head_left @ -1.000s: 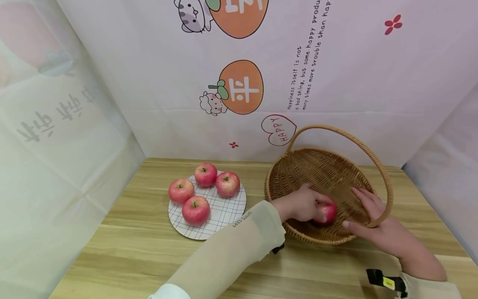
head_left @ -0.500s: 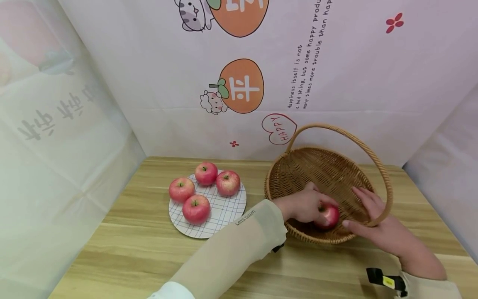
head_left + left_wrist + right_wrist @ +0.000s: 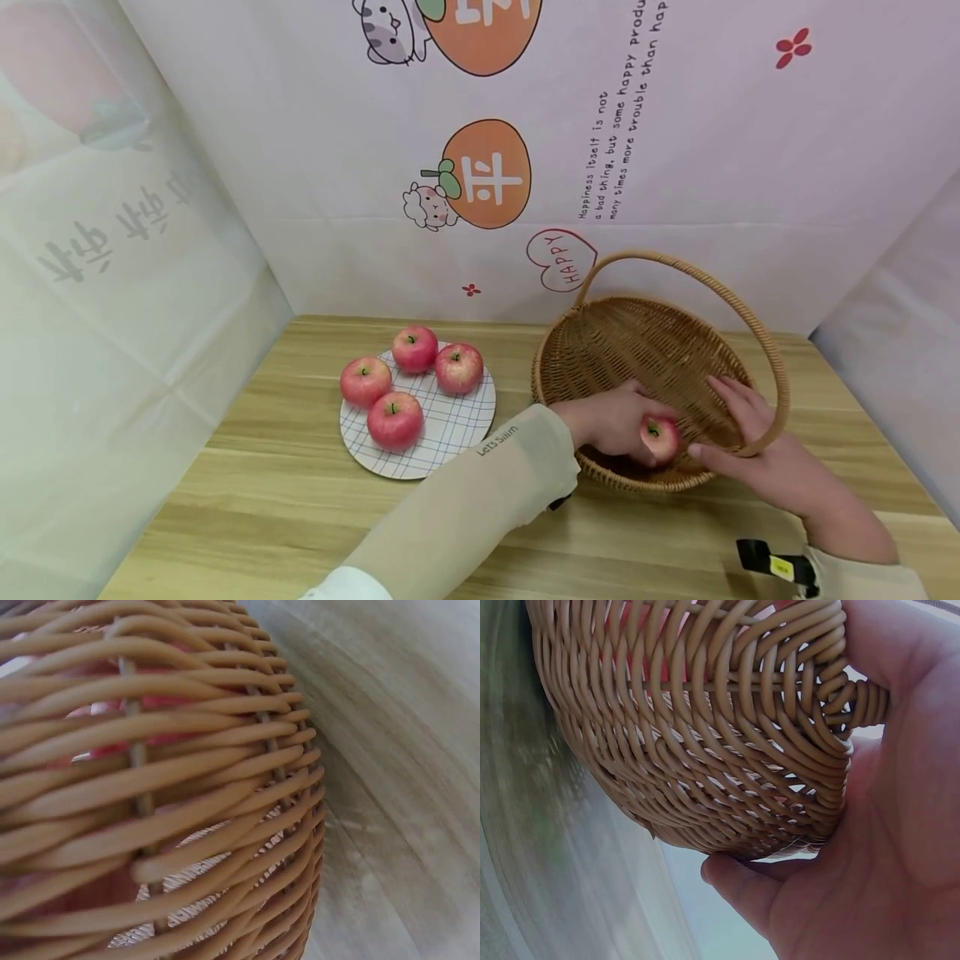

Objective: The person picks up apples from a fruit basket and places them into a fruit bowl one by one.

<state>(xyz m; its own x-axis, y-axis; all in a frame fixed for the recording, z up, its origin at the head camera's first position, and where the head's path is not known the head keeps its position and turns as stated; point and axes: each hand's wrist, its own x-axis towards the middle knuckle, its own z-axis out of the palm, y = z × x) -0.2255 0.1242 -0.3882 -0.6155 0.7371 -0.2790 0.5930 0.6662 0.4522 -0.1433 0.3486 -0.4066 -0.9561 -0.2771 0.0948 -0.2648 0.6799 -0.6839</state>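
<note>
In the head view my left hand reaches down inside a brown wicker basket and grips a red apple low in its near side. The apple's stem faces up toward the head camera. My right hand holds the basket's right rim beside the foot of the arched handle. In the right wrist view that hand spans the woven edge, one digit under the outside. Through gaps in the weave, the left wrist view shows red patches behind the basket wall.
Left of the basket, a round white plate with a blue grid carries several red apples. Both stand on a wooden table. A printed cloth backdrop rises behind the table, with pale cloth at both sides.
My left hand has shifted slightly toward the right and nearer, and the apple has turned so its stem shows at the top. My right hand stays on the rim.
</note>
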